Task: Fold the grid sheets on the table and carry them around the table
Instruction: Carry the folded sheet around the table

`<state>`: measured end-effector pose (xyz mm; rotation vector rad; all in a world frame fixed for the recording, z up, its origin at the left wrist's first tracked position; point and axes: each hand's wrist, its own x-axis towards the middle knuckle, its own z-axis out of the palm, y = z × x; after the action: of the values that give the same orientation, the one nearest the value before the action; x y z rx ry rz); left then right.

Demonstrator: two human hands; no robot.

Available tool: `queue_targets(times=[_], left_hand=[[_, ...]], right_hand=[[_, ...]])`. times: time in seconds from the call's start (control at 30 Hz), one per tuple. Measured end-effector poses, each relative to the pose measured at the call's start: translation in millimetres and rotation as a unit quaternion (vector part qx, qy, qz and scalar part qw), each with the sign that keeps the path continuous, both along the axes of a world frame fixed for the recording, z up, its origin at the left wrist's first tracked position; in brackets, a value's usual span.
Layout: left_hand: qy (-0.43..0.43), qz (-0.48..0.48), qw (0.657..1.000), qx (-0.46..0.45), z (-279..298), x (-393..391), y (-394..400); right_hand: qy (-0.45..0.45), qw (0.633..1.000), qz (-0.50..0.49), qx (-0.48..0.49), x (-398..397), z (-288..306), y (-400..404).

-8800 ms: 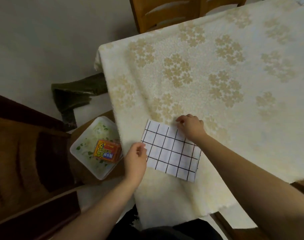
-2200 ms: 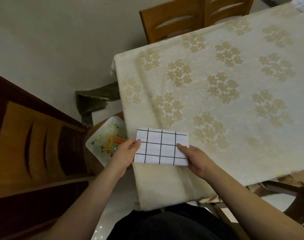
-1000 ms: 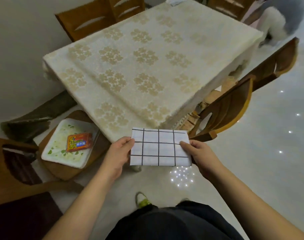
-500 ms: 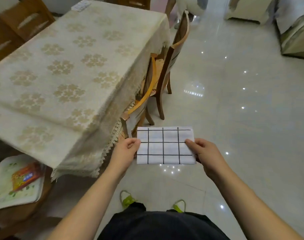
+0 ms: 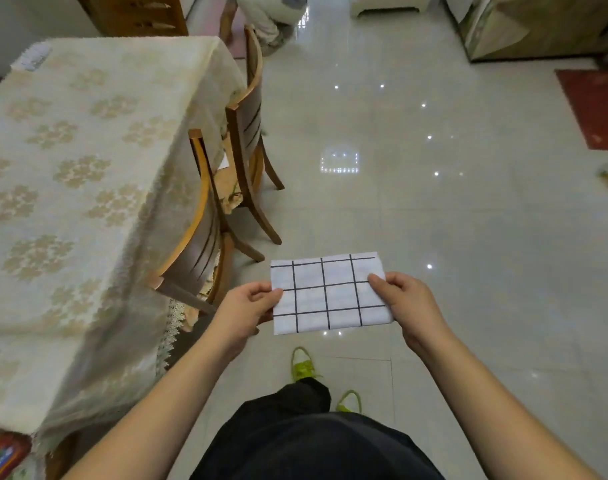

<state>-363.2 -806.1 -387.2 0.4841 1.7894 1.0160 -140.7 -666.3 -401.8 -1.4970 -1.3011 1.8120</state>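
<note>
The folded grid sheet (image 5: pixel 330 293) hangs at lower centre of the frame, pinched at its short edges by the left hand (image 5: pixel 243 310) and right hand (image 5: pixel 404 304). It looks light and limp, so edge pinches suit it.

The folded grid sheet (image 5: pixel 330 293) is white with black lines that make squares. It is a small flat rectangle, held up in the air over the floor, just beside the table (image 5: pixel 70 188) with its flowery cloth.
</note>
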Motion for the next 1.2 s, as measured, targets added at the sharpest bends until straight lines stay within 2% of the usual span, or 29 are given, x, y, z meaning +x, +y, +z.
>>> queue_targets(times=[0.2, 0.57, 0.7, 0.9, 1.2], left_hand=[[-0.02, 0.006, 1.0, 0.012, -7.7, -21.5, 51.2], [-0.063, 0.057, 0.996, 0.016, -35.7, -119.7, 137.3], [-0.038, 0.052, 0.998, 0.02, -30.9, -148.0, 170.3], [-0.009, 0.055, 0.998, 0.022, -33.3, -177.5, 221.6], [-0.009, 0.076, 0.997, 0.004, -26.6, -177.8, 345.9]], right_hand=[[-0.012, 1.0, -0.02, -0.02, -18.5, -11.7, 37.8], [-0.041, 0.998, 0.019, -0.043, -127.7, -12.7, 127.7], [-0.033, 0.997, 0.029, -0.065, -151.3, -10.3, 156.4], [-0.033, 0.999, 0.011, -0.034, -170.8, -9.8, 204.6], [-0.008, 0.999, 0.03, -0.043, -180.3, -18.3, 331.0]])
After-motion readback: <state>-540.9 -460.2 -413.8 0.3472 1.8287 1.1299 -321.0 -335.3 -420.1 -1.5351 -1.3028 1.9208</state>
